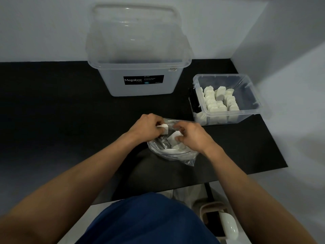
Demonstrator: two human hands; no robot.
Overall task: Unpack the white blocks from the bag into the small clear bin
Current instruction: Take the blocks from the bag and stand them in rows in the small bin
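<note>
Black tabletop (52,106) set against plain white walls (44,32).

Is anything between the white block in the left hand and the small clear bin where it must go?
Nothing visible blocks it. The white block in the left hand is at the mouth of the bag; the small clear bin stands open, farther right, bare table between. The right hand is beside that path.

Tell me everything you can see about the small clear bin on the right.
The small clear bin is a see-through plastic box with a thick rim and no lid on. It stands upright on the black table, right of the large bin. White blocks stand packed in rows in its left part; its right part is bare.
</note>
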